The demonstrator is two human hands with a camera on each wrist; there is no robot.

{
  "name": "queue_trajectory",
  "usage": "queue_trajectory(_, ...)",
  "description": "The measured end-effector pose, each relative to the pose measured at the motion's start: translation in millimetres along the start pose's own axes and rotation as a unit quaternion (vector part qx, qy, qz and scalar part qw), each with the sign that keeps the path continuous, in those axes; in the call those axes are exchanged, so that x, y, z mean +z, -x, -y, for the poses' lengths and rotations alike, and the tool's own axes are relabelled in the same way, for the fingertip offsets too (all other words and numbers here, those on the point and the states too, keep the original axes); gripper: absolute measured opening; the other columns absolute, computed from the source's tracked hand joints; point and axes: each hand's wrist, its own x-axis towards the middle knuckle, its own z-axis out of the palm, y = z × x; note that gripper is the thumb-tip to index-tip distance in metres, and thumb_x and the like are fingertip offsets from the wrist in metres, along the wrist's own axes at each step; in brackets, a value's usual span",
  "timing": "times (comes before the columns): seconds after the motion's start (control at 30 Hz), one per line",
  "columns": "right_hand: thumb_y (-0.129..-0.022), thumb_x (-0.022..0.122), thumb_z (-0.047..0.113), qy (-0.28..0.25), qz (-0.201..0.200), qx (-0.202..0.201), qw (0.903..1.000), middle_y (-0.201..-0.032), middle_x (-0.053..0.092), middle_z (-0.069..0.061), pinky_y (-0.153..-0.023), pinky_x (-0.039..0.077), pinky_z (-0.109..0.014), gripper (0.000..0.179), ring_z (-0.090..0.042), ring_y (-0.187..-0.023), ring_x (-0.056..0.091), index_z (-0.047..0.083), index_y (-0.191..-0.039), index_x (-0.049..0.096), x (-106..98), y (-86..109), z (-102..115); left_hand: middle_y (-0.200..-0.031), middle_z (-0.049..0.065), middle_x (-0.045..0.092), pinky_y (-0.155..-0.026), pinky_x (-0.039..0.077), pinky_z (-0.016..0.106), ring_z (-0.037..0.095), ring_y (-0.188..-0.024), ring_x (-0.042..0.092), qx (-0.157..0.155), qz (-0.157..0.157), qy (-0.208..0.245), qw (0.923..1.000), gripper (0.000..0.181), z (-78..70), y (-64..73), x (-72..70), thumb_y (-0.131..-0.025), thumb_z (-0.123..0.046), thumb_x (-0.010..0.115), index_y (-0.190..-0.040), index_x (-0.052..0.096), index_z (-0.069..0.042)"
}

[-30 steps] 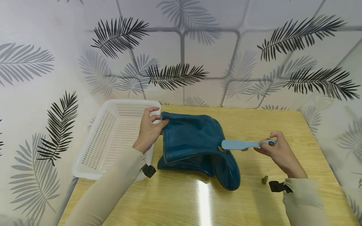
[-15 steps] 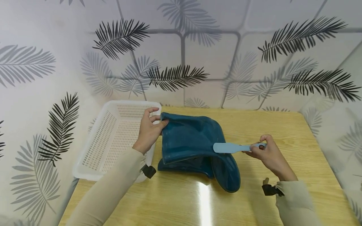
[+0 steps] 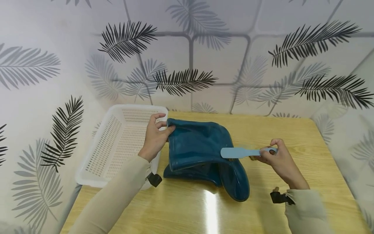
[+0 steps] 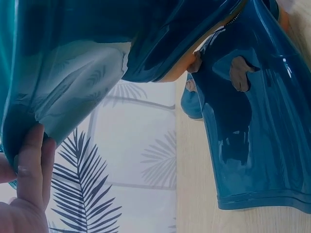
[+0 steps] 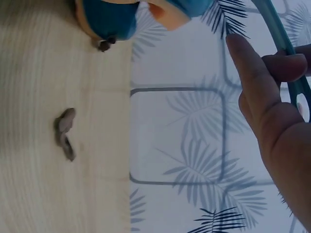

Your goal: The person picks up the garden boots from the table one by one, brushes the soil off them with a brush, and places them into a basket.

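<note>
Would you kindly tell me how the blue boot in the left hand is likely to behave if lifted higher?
The blue boot would probably flex, since its shaft looks creased. Its glossy surface may prove slippery. Held near the opening by the left hand, it might droop at the far end.

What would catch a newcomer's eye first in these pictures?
The glossy dark-blue boots at the table's middle, one pinched at its opening by the left hand. Then the light-blue flat tool in the right hand, and the white basket on the left.
</note>
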Motion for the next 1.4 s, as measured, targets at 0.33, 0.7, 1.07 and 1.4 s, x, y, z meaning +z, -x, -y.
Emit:
queue_trajectory(0.33,-0.101,0.045,-0.004,0.005,-0.034,-0.004,0.9994,-0.094,0.056,-0.015,-0.083,0.056,-0.024,0.032,-0.01,-0.088,0.071,0.008,-0.102,0.015,-23,9.1,-7,-0.112,0.017,0.063,-0.061,0.056,0.027,0.015,-0.076,0.07,-0.006,-0.008,-0.003,0.9999,0.051,4.2,-0.5,0.5,-0.097,-0.004,0.065,-0.14,0.039,-0.011)
queue_trajectory(0.7,-0.103,0.045,0.001,-0.012,-0.017,-0.024,0.9995,-0.1,0.053,-0.018,-0.086,0.055,-0.026,0.029,-0.012,-0.092,0.071,0.008,-0.102,0.017,3,0.8,-1,-0.111,0.017,0.063,-0.062,0.057,0.028,0.016,-0.077,0.07,0.001,-0.008,0.001,1.0,0.051,4.7,0.4,-2.1,-0.097,-0.003,0.064,-0.14,0.04,-0.012)
queue_trajectory(1.07,-0.101,0.046,-0.007,-0.081,-0.042,-0.007,0.9958,-0.093,0.049,-0.016,-0.084,0.056,-0.028,0.033,-0.013,-0.088,0.069,0.007,-0.102,0.016,-25,12.9,-17,-0.113,0.018,0.064,-0.064,0.058,0.03,0.021,-0.081,0.072,-0.003,-0.011,0.002,0.9999,0.051,12.4,0.0,-1.1,-0.096,-0.002,0.064,-0.14,0.04,-0.012)
queue_trajectory(1.4,-0.102,0.048,0.0,-0.053,-0.026,-0.01,0.9982,-0.096,0.045,-0.015,-0.088,0.055,-0.03,0.031,-0.013,-0.088,0.064,0.007,-0.102,0.018,-1,4.9,-11,-0.112,0.019,0.064,-0.063,0.058,0.03,0.02,-0.08,0.072,0.005,-0.014,0.005,0.9999,0.05,10.8,0.3,-1.3,-0.096,-0.001,0.065,-0.139,0.04,-0.011)
